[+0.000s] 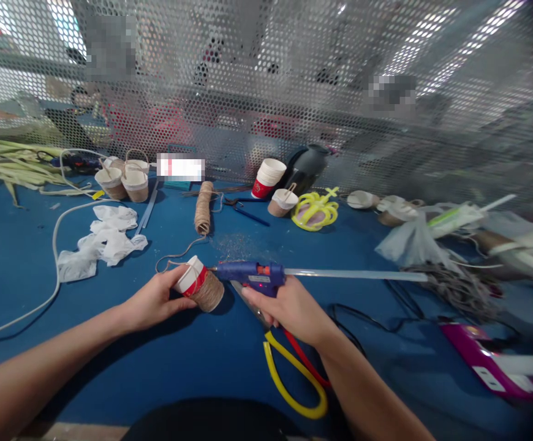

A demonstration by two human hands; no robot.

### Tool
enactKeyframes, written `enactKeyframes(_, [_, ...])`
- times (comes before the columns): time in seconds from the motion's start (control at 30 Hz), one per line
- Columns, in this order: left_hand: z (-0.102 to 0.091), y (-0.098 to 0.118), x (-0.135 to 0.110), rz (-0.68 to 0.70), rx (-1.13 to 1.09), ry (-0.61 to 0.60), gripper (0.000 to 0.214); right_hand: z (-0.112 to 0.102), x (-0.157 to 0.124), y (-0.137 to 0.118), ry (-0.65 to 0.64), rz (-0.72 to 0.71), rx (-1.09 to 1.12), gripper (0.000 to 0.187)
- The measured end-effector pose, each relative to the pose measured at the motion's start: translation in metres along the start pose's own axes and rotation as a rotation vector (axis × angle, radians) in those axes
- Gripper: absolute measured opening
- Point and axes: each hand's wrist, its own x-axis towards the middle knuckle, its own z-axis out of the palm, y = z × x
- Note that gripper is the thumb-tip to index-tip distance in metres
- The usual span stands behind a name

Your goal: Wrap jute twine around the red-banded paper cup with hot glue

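My left hand (156,299) is closed round a paper cup (200,285) lying on its side just above the blue table (211,361). Brown twine covers the cup's lower part; its rim end is white with a red band. A loose twine end runs from the cup toward the twine spool (203,207). My right hand (289,309) grips a blue hot glue gun (252,275), its nozzle touching the cup's side. A long clear glue stick (358,275) sticks out of the gun's back to the right.
Yellow- and red-handled scissors (294,373) lie under my right wrist. Twine-wrapped cups (124,177), stacked paper cups (267,177), white crumpled gloves (103,242), a yellow crown (316,211) and plastic bags (413,242) lie about. A perforated metal screen (294,79) closes the table's far side.
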Motion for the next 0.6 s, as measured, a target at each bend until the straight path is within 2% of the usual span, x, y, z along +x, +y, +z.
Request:
enactKeyframes(0.17, [0.001,-0.001,-0.001,-0.009,-0.006,0.01,0.031,-0.008,0.008,0.013,-0.01,-0.073,0.211,0.026])
enactKeyframes(0.27, [0.002,-0.002,-0.001,-0.028,0.004,0.05,0.031,-0.018,0.019,0.021,0.154,-0.088,0.302,0.024])
enactKeyframes(0.37, [0.002,-0.003,-0.001,-0.029,0.013,0.086,0.031,-0.025,0.036,0.029,0.312,-0.052,0.179,0.026])
enactKeyframes(0.6, [0.003,-0.001,-0.001,-0.027,0.003,0.104,0.032,-0.021,0.082,0.052,0.453,0.075,-0.074,0.026])
